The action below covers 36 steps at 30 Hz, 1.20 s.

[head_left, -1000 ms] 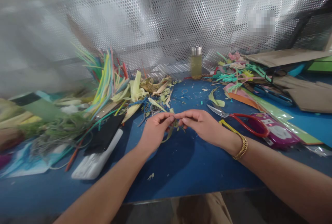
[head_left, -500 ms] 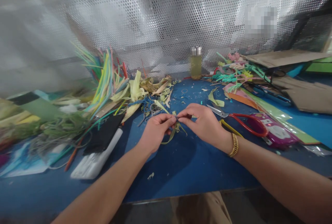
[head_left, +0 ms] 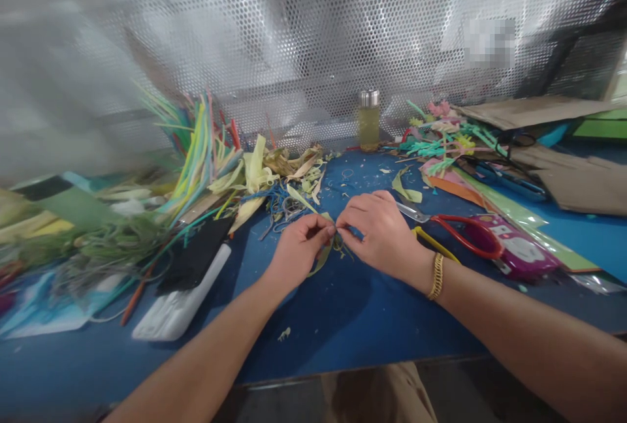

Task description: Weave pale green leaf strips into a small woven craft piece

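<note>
My left hand (head_left: 300,245) and my right hand (head_left: 379,234) meet fingertip to fingertip just above the blue table. Thumb and forefinger are pinched together on each. A narrow green corn husk strip (head_left: 321,262) hangs below the fingers of my left hand, and thin shreds dangle under the meeting point. Whatever lies right between the fingertips is mostly covered. Close to my right hand are red-handled scissors (head_left: 465,235), blades pointing left. Beyond my left hand lie a tangle of blue and grey cords (head_left: 284,204) and a heap of pale dried corn husks (head_left: 257,168).
At left are coloured pipe cleaners (head_left: 198,149), a black phone-like slab (head_left: 193,260) and a white case (head_left: 181,299). A capped bottle (head_left: 369,121) stands by the perforated metal screen (head_left: 323,38). Right: purple packet (head_left: 526,250), yellow-handled tool (head_left: 435,245), cardboard (head_left: 582,181).
My right hand's fingers have curled in more and the fingertips of both hands have shifted slightly. Less of the green strip shows beneath them. The things on the table have stayed put.
</note>
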Available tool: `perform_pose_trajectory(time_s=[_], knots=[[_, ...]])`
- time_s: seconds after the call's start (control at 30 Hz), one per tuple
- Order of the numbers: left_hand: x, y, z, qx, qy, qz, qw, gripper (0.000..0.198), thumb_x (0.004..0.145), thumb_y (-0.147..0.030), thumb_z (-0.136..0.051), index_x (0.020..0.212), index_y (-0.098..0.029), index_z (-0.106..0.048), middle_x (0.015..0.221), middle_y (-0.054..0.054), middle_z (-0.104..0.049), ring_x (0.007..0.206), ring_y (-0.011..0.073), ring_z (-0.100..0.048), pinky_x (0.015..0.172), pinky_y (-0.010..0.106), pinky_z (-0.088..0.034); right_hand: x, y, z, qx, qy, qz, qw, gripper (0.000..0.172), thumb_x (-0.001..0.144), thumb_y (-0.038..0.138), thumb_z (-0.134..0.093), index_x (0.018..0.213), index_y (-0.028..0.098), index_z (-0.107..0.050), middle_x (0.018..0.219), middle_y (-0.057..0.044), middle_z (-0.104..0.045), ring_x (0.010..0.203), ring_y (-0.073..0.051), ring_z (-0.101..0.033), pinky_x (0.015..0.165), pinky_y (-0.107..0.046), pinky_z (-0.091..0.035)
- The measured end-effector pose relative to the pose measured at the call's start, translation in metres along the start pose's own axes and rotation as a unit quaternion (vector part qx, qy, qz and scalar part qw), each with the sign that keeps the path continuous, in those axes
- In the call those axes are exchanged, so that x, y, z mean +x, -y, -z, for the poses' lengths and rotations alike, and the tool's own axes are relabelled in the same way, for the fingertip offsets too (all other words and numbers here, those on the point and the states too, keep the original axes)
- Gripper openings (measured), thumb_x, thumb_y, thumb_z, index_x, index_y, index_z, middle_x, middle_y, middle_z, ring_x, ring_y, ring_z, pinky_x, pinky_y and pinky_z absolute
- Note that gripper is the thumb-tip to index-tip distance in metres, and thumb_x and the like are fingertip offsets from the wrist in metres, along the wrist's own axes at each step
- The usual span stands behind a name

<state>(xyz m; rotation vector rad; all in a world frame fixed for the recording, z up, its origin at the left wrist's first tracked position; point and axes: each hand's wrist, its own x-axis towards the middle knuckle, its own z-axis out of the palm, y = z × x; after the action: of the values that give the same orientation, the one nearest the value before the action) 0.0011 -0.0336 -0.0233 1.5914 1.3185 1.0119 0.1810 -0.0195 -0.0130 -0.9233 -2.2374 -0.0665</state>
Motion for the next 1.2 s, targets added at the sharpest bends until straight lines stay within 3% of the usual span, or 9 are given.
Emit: perform_pose_trajectory(time_s=[0.17, 0.4, 0.63, 0.77, 0.83, 0.9, 0.97, 1.07, 1.2], knots=[[0.0, -0.002, 0.0, 0.036, -0.016, -0.033, 0.999, 0.017, 0.084, -0.034, -0.06, 0.076, -0.018, -0.062, 0.066, -0.001, -0.055, 0.052, 0.0103, -0.044, 0.051, 0.023, -0.035, 0.0, 0.001, -0.003, 0.029, -0.014, -0.03, 0.999, 0.014, 0.087, 0.02, -0.056, 0.075, 0.019, -0.063, 0.077, -0.001, -0.064, 0.08, -0.016, -0.057, 0.08, -0.033, -0.029], [-0.002, -0.007, 0.002, 0.184, -0.085, -0.173, 0.964, 0.012, 0.082, -0.02, -0.059, 0.074, -0.019, -0.067, 0.077, 0.002, -0.058, 0.073, 0.015, -0.053, 0.069, 0.026, -0.04, 0.002, -0.001, -0.008, 0.144, -0.012, -0.11, 0.983, 0.01, 0.081, 0.016, -0.06, 0.072, 0.018, -0.063, 0.071, 0.001, -0.064, 0.069, -0.012, -0.055, 0.068, -0.027, -0.034], [0.0, -0.002, 0.003, 0.215, -0.075, -0.165, 0.96, 0.011, 0.082, -0.02, -0.059, 0.072, -0.018, -0.064, 0.072, 0.001, -0.055, 0.071, 0.015, -0.052, 0.068, 0.027, -0.039, -0.002, -0.001, -0.01, 0.158, 0.003, -0.118, 0.98, 0.009, 0.082, 0.017, -0.061, 0.074, 0.019, -0.065, 0.073, 0.001, -0.066, 0.071, -0.012, -0.057, 0.067, -0.026, -0.038], [0.0, 0.005, 0.0, 0.2, -0.021, -0.152, 0.968, 0.009, 0.08, -0.018, -0.06, 0.073, -0.018, -0.066, 0.075, 0.001, -0.057, 0.072, 0.0149, -0.053, 0.068, 0.027, -0.04, 0.003, -0.006, 0.017, 0.139, 0.054, -0.118, 0.982, 0.013, 0.085, 0.03, -0.064, 0.09, 0.021, -0.071, 0.09, -0.002, -0.071, 0.078, -0.014, -0.062, 0.071, -0.027, -0.041], [-0.003, 0.005, -0.002, 0.204, 0.019, -0.128, 0.97, 0.002, 0.076, -0.02, -0.067, 0.075, -0.019, -0.068, 0.077, 0.001, -0.058, 0.07, 0.0143, -0.053, 0.066, 0.027, -0.039, 0.021, -0.019, 0.035, 0.117, 0.131, -0.098, 0.98, 0.016, 0.085, 0.034, -0.062, 0.087, 0.023, -0.073, 0.087, -0.001, -0.072, 0.076, -0.015, -0.062, 0.068, -0.027, -0.04], [-0.007, 0.002, -0.005, 0.205, 0.033, -0.099, 0.973, 0.007, 0.075, -0.022, -0.069, 0.081, -0.02, -0.069, 0.076, 0.0, -0.058, 0.068, 0.0137, -0.053, 0.063, 0.026, -0.039, 0.05, -0.044, 0.045, 0.09, 0.207, -0.082, 0.971, 0.021, 0.086, 0.038, -0.061, 0.079, 0.023, -0.074, 0.076, 0.0, -0.071, 0.07, -0.015, -0.061, 0.063, -0.027, -0.039], [-0.011, -0.001, -0.005, 0.199, 0.019, -0.092, 0.975, 0.011, 0.078, -0.028, -0.068, 0.087, -0.022, -0.069, 0.072, -0.001, -0.057, 0.066, 0.014, -0.052, 0.062, 0.026, -0.037, 0.086, -0.077, 0.041, 0.009, 0.22, -0.103, 0.97, 0.023, 0.084, 0.04, -0.063, 0.08, 0.021, -0.075, 0.075, -0.002, -0.072, 0.07, -0.017, -0.061, 0.063, -0.028, -0.038], [-0.014, -0.005, -0.003, 0.172, -0.006, -0.108, 0.979, 0.02, 0.086, -0.039, -0.06, 0.082, -0.021, -0.067, 0.071, 0.0, -0.058, 0.064, 0.0138, -0.051, 0.06, 0.026, -0.035, 0.136, -0.129, 0.006, -0.169, 0.187, -0.179, 0.951, 0.021, 0.085, 0.037, -0.061, 0.091, 0.024, -0.077, 0.098, -0.005, -0.074, 0.091, -0.023, -0.062, 0.077, -0.034, -0.038], [-0.014, -0.004, 0.002, 0.142, -0.061, -0.14, 0.978, 0.024, 0.09, -0.037, -0.055, 0.075, -0.02, -0.063, 0.069, 0.0, -0.058, 0.065, 0.0134, -0.051, 0.062, 0.026, -0.035, 0.175, -0.171, -0.057, -0.204, 0.181, -0.202, 0.941, 0.027, 0.09, 0.032, -0.054, 0.107, 0.028, -0.074, 0.119, -0.008, -0.068, 0.11, -0.028, -0.054, 0.089, -0.04, -0.036]])
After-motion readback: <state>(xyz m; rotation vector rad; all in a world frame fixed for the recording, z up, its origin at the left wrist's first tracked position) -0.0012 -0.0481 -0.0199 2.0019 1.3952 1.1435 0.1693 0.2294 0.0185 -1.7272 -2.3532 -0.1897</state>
